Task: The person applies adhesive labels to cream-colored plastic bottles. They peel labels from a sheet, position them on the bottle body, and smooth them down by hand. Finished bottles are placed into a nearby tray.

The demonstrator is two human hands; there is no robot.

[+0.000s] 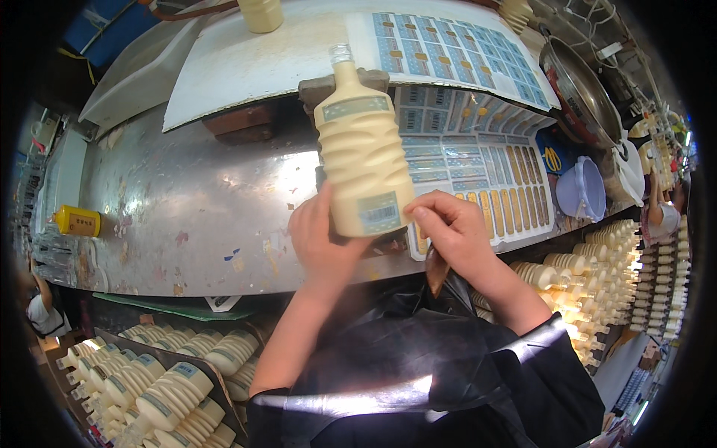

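A cream bottle (364, 160) with wavy ridges and a clear threaded neck lies tilted, its neck resting on a grey-brown block (317, 91). A blue label (379, 212) with a barcode sits near its base; a greenish strip label (357, 107) crosses its shoulder. My left hand (320, 233) is closed around the base from the left. At the label's right edge, the thumb and forefinger of my right hand (450, 225) are pinched together. A brown tapered object (437, 271) sticks out below that hand's curled fingers; its kind is unclear.
Sheets of blue and gold labels (497, 179) lie right of the bottle, with more label sheets (455, 52) on the white board (254, 71) behind. A yellow container (78, 222) is at left, a lilac bucket (581, 188) at right. Crates of labelled bottles (175, 392) stand below left; stacked bottles (579, 276) below right.
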